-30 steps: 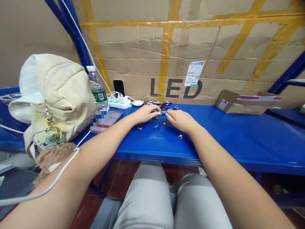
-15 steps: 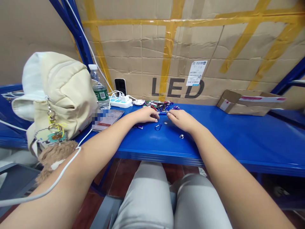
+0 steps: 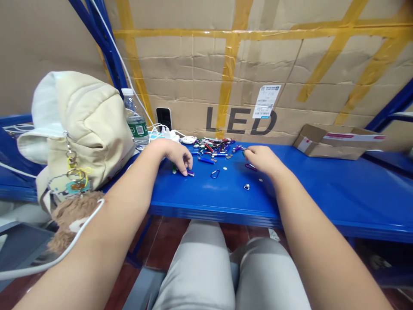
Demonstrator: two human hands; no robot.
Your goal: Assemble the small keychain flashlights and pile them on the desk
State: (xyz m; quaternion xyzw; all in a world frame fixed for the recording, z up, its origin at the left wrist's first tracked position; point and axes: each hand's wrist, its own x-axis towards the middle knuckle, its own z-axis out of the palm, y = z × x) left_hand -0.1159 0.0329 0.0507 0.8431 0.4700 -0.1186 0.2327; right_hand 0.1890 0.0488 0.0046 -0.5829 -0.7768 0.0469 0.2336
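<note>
Under your left hand (image 3: 174,156), a small purple piece (image 3: 190,173) lies on the blue metal shelf (image 3: 322,189), near its front edge and left of centre. Your fingers curl down onto the piece and touch it, though it is too small to tell whether they pinch it. It looks like a short, glossy purple barrel. Just to its right lie a blue carabiner clip (image 3: 214,173) and, nearer you, a small silver part (image 3: 247,187). Your right hand (image 3: 263,158) rests well apart from the left, loosely curled, its fingertips at the right edge of a heap of small colourful keychain parts (image 3: 215,144). You cannot tell whether it grips anything. The heap sits at the back of the shelf, against a cardboard wall (image 3: 193,77) crossed with yellow tape and printed "LED", with a white shipping label (image 3: 266,101) stuck on it. A flat cardboard box (image 3: 335,140) lies to the far right. On the left stand a cream padded bag (image 3: 84,125), a water bottle (image 3: 137,120) and a white power strip (image 3: 169,135). Your knees, in grey trousers (image 3: 206,267), show below the shelf.
</note>
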